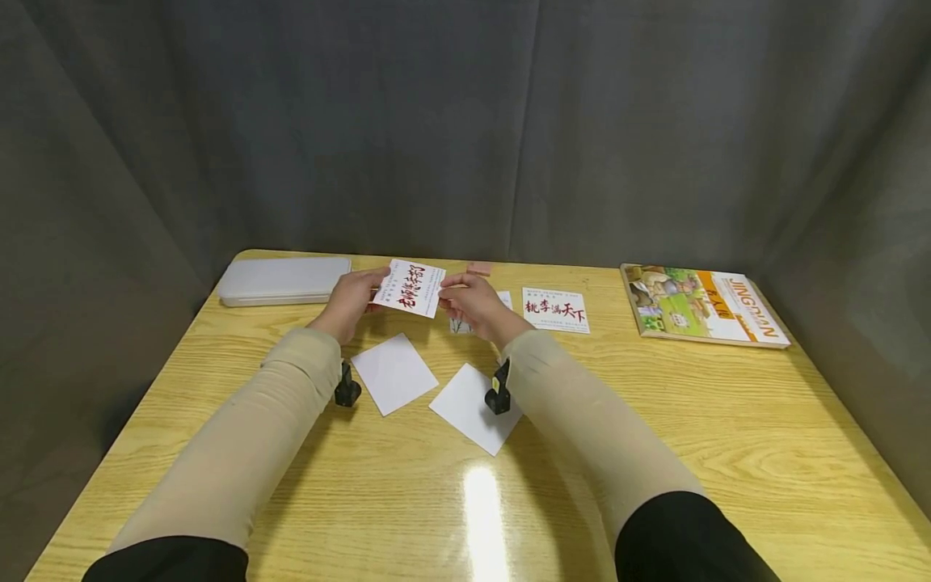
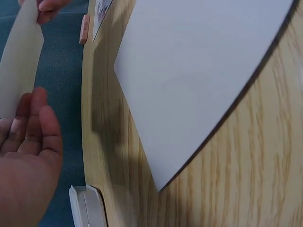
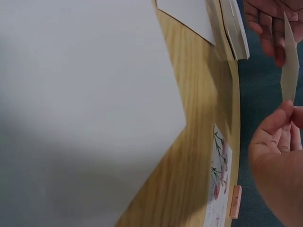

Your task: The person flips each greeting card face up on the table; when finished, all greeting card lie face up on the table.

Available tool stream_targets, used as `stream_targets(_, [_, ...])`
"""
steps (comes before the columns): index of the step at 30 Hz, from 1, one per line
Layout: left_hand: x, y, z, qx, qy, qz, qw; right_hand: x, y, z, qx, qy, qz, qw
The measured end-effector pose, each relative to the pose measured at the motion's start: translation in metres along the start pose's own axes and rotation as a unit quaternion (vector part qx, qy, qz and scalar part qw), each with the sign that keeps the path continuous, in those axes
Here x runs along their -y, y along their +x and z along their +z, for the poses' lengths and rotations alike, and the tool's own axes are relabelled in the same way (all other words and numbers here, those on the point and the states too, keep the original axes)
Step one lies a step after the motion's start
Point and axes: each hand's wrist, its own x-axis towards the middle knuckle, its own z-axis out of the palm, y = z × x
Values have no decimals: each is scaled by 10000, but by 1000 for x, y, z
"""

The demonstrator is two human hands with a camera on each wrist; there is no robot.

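A white card (image 1: 410, 288) with red brush-style characters is held up above the far side of the table, its printed face showing in the head view. My left hand (image 1: 352, 301) holds its left edge, with the fingers (image 2: 34, 124) behind it in the left wrist view. On the opposite edge, my right hand (image 1: 480, 307) pinches the card between thumb and fingers. Below the forearms lie two blank white square sheets, one at left (image 1: 395, 373) and one at right (image 1: 476, 408). Partly behind my right hand is a card with a plant drawing (image 1: 460, 325).
Another card with red characters (image 1: 556, 310) lies right of my right hand. A white flat case (image 1: 285, 280) sits at the back left, and a colourful book (image 1: 701, 305) at the back right. A small pink block (image 1: 479, 267) is at the table's far edge, before a grey curtain (image 1: 407, 129).
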Motion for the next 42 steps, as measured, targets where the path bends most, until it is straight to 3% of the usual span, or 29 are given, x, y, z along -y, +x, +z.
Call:
stream_targets(6, [2, 0, -2, 2, 303, 71, 9995, -3, 1, 1, -106, 72, 43, 9999])
stream_targets(12, [6, 2, 0, 43, 507, -205, 9985, -5, 5, 3, -318, 274, -71, 9991])
stream_targets(20, [7, 4, -4, -24, 1047, 65, 9945, -7, 4, -1, -705, 85, -314, 9970])
stream_targets(25, [6, 3, -8, -289, 1453, 100, 9889, -8, 2, -8, -52, -794, -175, 9967])
stream_targets(28, [5, 1, -9, -505, 1847, 202, 9813, -10, 2, -10, 236, -836, 1, 9962])
stream_targets(31, [6, -1, -6, -522, 2516, 512, 9651, -12, 3, -8, 122, -501, 115, 9986])
stream_targets(34, [6, -3, 2, -228, 3338, 957, 9375, -14, 4, -4, -151, -246, 171, 9994])
stream_targets(36, [6, -6, 9, 150, 3873, 1184, 9142, -14, 4, 0, -323, -149, 202, 9992])
stream_targets(40, [9, -10, 23, 1002, 4881, 1497, 8540, -14, 4, 8, -492, -140, 257, 9984])
stream_targets(42, [11, -10, 26, 1265, 5162, 1533, 8331, -15, 5, 10, -485, -250, 299, 9981])
